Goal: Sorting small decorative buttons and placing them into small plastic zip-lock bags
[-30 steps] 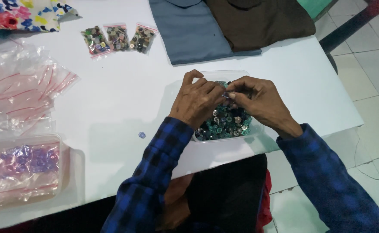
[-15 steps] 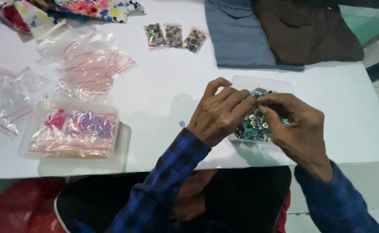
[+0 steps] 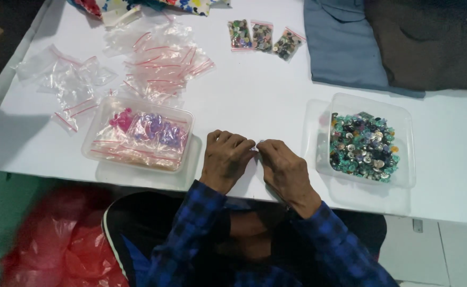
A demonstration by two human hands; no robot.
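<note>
My left hand (image 3: 225, 159) and my right hand (image 3: 285, 171) rest close together on the white table (image 3: 255, 101) near its front edge. Their fingertips meet and pinch a small pale item (image 3: 260, 142), too small to identify. Just right of my right hand stands a clear plastic tray (image 3: 372, 103) heaped with several mixed green, white and dark buttons (image 3: 362, 146). To the left of my left hand is a second clear tray (image 3: 101, 114) holding small bags of pink and purple pieces (image 3: 151, 127).
Empty zip bags with red strips (image 3: 161, 58) lie at the back left, more bags (image 3: 66, 79) further left. Three filled button bags (image 3: 264, 36) lie at the back. Blue cloth (image 3: 340, 42) and brown cloth (image 3: 430, 42) cover the back right. A red bag (image 3: 58, 250) sits by my lap.
Both hands have left the button tray and moved left onto bare table, still pinched together. The view has swung left, bringing the tray of filled bags closer.
</note>
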